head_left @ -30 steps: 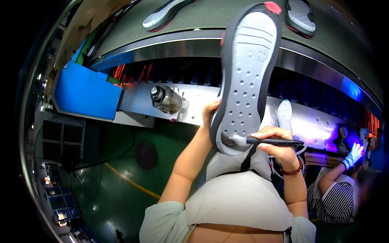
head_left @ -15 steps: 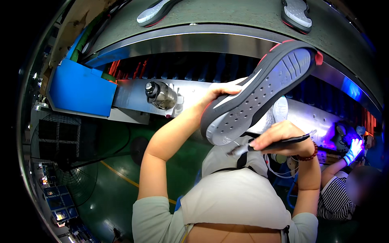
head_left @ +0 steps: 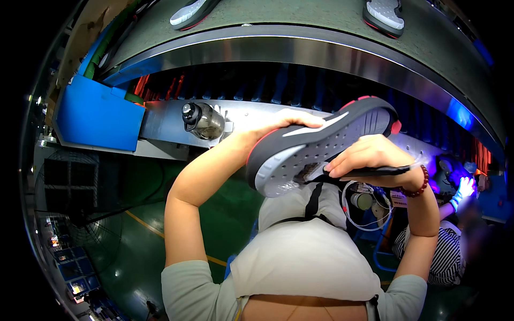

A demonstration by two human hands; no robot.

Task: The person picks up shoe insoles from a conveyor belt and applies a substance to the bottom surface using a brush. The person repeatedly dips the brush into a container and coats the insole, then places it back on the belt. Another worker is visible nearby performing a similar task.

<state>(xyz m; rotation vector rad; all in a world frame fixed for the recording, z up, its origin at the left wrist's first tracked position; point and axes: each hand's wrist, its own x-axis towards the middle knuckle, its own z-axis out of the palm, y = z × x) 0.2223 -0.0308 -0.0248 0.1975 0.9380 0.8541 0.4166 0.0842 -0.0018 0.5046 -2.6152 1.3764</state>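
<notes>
My left hand is closed round the far edge of a shoe sole. The sole is black and grey with red trim and a pattern of small holes, its bottom face tilted toward me. A wet, shiny patch shows near its left end. My right hand grips a brush by its black handle. The dark bristles press against the sole's holed face, left of my fingers.
A grey belt with a metal edge runs across the top, carrying two more soles. A dark water bottle stands on the metal shelf by a blue box. At right are a jar and a co-worker's gloved hand.
The brush has moved up from below the sole onto its face. My left hand has lowered and tilted the sole, its right end dropping most.
</notes>
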